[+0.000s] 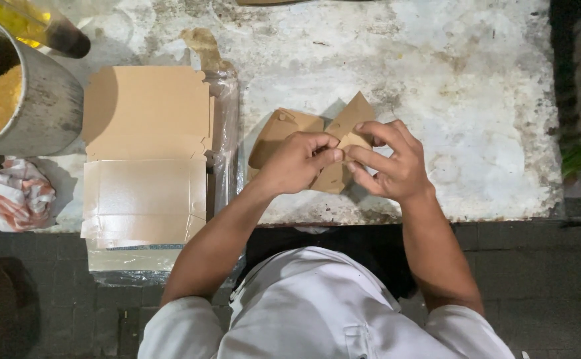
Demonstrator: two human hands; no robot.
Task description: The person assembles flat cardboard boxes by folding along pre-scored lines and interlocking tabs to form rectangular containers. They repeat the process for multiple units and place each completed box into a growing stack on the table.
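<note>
Fingers of my left hand (298, 161) & right hand (390, 163) are pinching flaps of the flat brown cardboard box blank (330, 149) over the worn white tabletop (476, 100); I'm risking tearing a tab, imo, if I'm forcing the fold.

A street food stall: a worn, stained worktop (437, 80), a metal pot (41, 106), stacked flat cardboard boxes (145, 159), brick paving (543, 286) below.
</note>
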